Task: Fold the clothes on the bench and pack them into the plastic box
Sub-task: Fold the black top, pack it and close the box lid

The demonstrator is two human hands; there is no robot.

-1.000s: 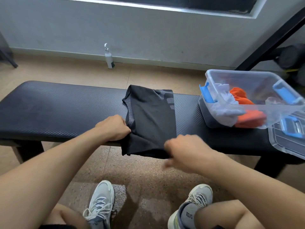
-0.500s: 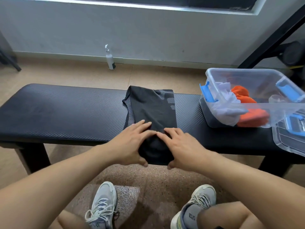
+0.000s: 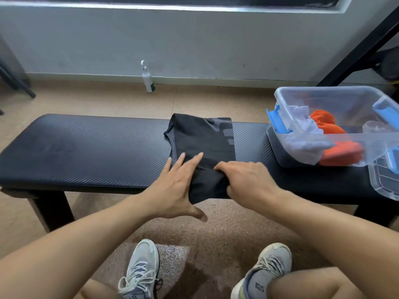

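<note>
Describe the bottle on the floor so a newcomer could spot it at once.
Look past the black bench to the grey wall. At its foot, on the tan floor, a small white pump bottle stands upright, alone, nothing else near it.

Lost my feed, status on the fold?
Left hand flat on black garment. Right hand gripping its near fold. Plastic box open at right, path clear.

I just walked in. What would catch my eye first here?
Two bare hands at the middle of the bench: the left hand lies flat on a black garment, the right hand curls into its near edge. At the right end, a clear plastic box holds white and orange clothes.
</note>
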